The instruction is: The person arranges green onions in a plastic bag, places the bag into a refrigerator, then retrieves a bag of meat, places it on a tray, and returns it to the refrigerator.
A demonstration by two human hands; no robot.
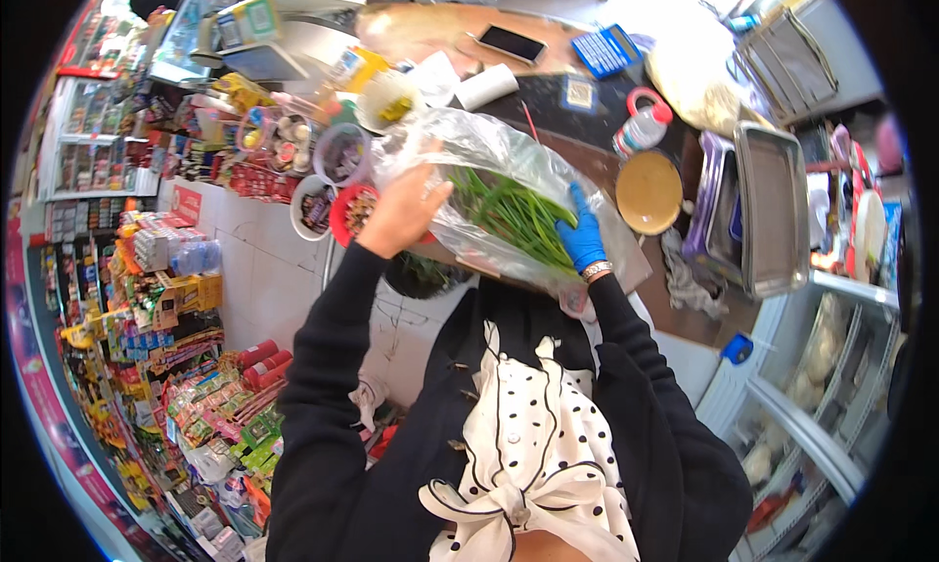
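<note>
A large clear plastic bag (480,133) lies across the near side of the counter, with a bunch of long green leafy vegetables (506,210) in its open part. At the bag's left end is my bare left hand (411,204), its palm over the film; whether the fingers pinch the plastic is unclear. In a blue glove, my right hand (582,232) grips the right end of the green bunch, and plastic film lies around it. Below the bag, a dark round container (422,276) is partly hidden.
Tubs of sweets, among them a red bowl (343,221) and a white tub (299,210), crowd the left. A yellow bowl (649,193), a bottle (643,130) and metal trays (774,210) are at right. Farther back lie a paper roll (487,86) and a phone (511,44).
</note>
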